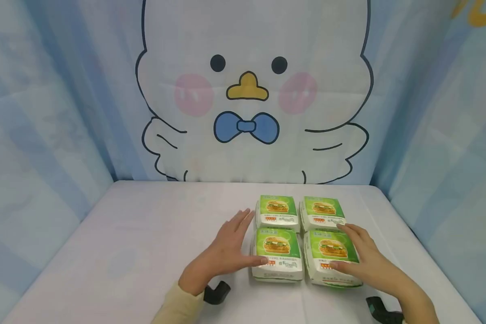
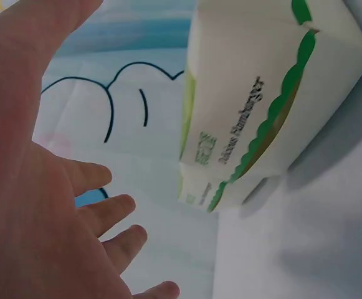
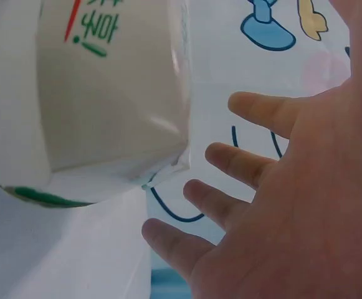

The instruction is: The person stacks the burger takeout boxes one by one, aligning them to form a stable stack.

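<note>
Several green-and-white hamburger boxes stand in two rows of two, right of the table's middle. They are the front left box (image 1: 277, 256), front right box (image 1: 332, 258), back left box (image 1: 277, 211) and back right box (image 1: 323, 211). My left hand (image 1: 227, 252) is beside the left pair, fingers extended, its thumb overlapping the front left box in the head view. To the right, my right hand (image 1: 368, 261) has its fingers spread, thumb and fingertips overlapping the front right box. In both wrist views the fingers are straight, with a gap between them and the nearest box side (image 2: 243, 93).
A white cloth covers the table (image 1: 146, 234). Behind it hangs a curtain (image 1: 247, 157) with a cartoon chick, and pale blue curtains (image 1: 36, 135) close in both sides. Black wrist mounts (image 1: 217, 292) show under both wrists.
</note>
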### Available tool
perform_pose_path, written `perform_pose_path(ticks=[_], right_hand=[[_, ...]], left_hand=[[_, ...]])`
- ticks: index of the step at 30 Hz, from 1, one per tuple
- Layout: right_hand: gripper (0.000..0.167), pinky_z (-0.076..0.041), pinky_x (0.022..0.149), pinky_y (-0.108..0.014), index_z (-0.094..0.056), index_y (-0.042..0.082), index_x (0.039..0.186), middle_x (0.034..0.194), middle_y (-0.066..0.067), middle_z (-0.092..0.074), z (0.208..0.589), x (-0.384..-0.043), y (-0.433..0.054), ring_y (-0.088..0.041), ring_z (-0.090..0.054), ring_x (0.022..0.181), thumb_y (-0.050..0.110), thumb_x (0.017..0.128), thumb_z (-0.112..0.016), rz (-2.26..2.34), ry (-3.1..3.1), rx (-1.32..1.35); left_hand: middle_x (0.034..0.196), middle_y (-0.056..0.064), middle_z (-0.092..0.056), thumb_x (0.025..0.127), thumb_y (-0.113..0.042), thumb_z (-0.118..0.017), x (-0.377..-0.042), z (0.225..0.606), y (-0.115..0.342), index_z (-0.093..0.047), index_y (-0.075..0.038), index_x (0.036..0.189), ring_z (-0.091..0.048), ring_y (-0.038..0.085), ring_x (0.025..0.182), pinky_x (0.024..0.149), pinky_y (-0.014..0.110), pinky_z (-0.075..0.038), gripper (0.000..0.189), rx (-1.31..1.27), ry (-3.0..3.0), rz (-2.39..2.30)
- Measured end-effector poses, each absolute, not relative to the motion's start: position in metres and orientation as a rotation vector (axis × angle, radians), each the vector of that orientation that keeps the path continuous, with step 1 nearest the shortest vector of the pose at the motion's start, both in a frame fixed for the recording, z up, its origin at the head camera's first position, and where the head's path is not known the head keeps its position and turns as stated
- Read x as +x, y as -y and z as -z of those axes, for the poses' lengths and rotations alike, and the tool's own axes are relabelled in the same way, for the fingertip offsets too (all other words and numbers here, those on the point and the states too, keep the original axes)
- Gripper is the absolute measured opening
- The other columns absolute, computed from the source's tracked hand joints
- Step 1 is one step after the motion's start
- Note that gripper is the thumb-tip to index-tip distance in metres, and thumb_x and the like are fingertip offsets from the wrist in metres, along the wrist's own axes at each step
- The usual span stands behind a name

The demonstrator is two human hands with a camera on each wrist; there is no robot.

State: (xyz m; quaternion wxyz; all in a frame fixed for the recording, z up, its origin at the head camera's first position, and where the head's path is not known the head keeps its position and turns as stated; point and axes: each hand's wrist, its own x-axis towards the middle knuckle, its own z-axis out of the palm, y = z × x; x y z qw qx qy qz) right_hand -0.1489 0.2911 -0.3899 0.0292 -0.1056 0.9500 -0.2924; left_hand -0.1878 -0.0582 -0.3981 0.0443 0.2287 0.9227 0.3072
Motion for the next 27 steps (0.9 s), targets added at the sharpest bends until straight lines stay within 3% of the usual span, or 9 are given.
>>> perform_pose_path(ticks=[5,17,27], right_hand=[[0.095,-0.043,0.093,-0.069,-0.027,0.008,0.152,0.154,-0.024,-0.014,0.393,-0.152,-0.295,-0.049,-0.03,0.131,0.042,0.081,-0.079,0.965,-2.881,-0.38],[0.102,-0.046,0.091,-0.051,-0.027,0.012,0.152,0.153,-0.021,-0.012,0.401,-0.156,-0.299,-0.044,-0.034,0.128,0.042,0.074,-0.085,0.899,-2.844,-0.429],[0.113,-0.046,0.091,-0.062,-0.017,0.015,0.156,0.155,-0.025,-0.002,0.402,-0.15,-0.3,-0.052,-0.027,0.131,0.04,0.071,-0.087,0.901,-2.749,-0.421]], left_hand=[[0.165,0.003,-0.02,0.07,-0.061,-0.082,-0.19,0.41,0.053,-0.014,-0.025,0.16,-0.026,0.027,0.151,0.12,0.054,-0.031,0.118,0.687,-2.704,-1.049],[0.158,0.0,-0.032,0.066,-0.057,-0.086,-0.19,0.414,0.053,-0.023,-0.022,0.157,-0.041,0.019,0.141,0.117,0.043,-0.039,0.116,0.713,-2.689,-1.008],[0.155,-0.001,-0.037,0.064,-0.058,-0.087,-0.189,0.402,0.071,-0.031,-0.019,0.154,-0.044,0.02,0.138,0.114,0.045,-0.042,0.113,0.711,-2.697,-1.04]])
